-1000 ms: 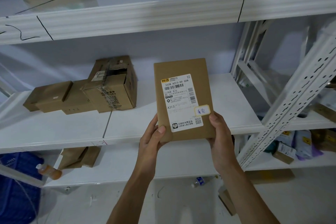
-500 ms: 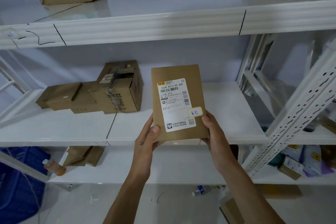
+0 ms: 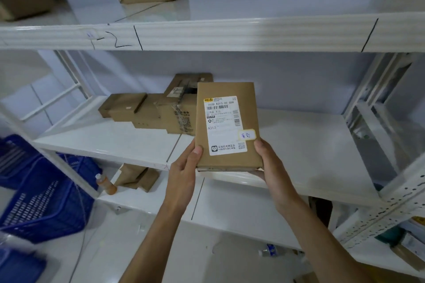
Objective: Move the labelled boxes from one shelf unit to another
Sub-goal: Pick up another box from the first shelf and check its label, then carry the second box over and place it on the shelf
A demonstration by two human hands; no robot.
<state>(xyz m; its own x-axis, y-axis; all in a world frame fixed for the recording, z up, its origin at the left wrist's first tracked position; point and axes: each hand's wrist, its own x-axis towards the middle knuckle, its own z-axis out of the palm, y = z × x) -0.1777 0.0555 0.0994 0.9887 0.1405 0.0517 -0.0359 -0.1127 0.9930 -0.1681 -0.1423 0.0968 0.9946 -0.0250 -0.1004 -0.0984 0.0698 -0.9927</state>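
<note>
Blue crate [image 3: 41, 193]: far left of the flat box and lower, on the floor; out of our path, no trouble from it.

Box cluster [image 3: 156, 110]: on the middle shelf [image 3: 310, 145], just left of and behind the flat box. We reckon this is the hazard: slide in too far left and we nudge the pile, or our box rides up crooked on its edge.

Left hand [image 3: 184, 167]: wrapped on the flat box's lower left corner, thumb across the front face. We judge the purchase thin, only the bottom of the box is held.

Flat box [image 3: 227, 126]: up in front of us, label [image 3: 224, 125] facing us, top tipped away, lower edge level with the shelf's front lip. It reads as in the air, though we cannot tell whether that edge touches the lip. Top-heavy in this hold, so it could tip away from us if either hand eases early.

Right hand [image 3: 269, 163]: closed on the flat box's lower right corner, fingers underneath and hidden. If the box goes down fast, those fingers may get pinched against the lip.

Bare shelf: right of the flat box, plenty of room; we'd favour that side.
</note>
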